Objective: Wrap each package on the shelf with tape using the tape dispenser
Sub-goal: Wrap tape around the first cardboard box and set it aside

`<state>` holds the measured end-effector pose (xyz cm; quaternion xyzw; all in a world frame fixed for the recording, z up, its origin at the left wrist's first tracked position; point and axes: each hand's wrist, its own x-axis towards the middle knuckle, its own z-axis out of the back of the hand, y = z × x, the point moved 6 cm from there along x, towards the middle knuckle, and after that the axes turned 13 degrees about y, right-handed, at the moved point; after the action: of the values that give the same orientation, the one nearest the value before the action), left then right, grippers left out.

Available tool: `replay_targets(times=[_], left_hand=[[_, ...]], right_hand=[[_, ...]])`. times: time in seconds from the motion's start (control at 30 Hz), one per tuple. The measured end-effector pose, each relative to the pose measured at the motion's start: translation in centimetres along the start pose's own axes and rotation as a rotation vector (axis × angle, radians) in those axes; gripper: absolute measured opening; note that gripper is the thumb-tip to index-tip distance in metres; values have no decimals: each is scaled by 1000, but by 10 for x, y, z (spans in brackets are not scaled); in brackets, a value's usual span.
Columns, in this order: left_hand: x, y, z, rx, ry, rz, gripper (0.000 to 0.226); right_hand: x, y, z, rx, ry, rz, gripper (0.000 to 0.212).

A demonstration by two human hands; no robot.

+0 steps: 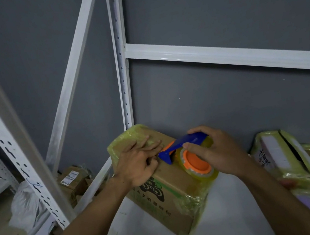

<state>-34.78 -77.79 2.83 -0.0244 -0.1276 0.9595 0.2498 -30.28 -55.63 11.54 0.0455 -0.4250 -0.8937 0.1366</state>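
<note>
1. Right hand point(217, 152) is curled round the blue tape dispenser point(185, 145), with the thumb on the orange middle of the tape roll point(197, 163). It holds the tool down on top of the box point(164, 204), likely so the tape will stick.
2. The left hand point(137, 165) lies flat on the box top with straight fingers, just beside the tool's front end. It looks like it is pressing tape down and stopping the box from sliding.
3. The box sits slanted on the white shelf board point(218, 219). Shiny yellow tape covers its corners and ends, but the middle is bare brown, so the job looks part done.
4. On the right, more packages point(301, 164) lean together on the same board. Yellow tape covers them, so they are probably finished.
5. Lower down on the left sit a small brown box point(72, 180) with a label and a white plastic bag point(25, 206).
6. Farther back stand the white metal posts point(123, 71) of the rack. Behind them is a plain grey wall point(213, 5). The room is dim.
</note>
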Motion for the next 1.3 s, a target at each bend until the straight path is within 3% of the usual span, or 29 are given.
replay_targets(times=[1.1, 1.3], left_hand=[[34, 28, 10, -64, -59, -84, 62], [34, 25, 8, -90, -42, -91, 52]], right_hand=[[-6, -1, 14, -144, -111, -4, 35], [-8, 0, 11, -134, -151, -12, 32]])
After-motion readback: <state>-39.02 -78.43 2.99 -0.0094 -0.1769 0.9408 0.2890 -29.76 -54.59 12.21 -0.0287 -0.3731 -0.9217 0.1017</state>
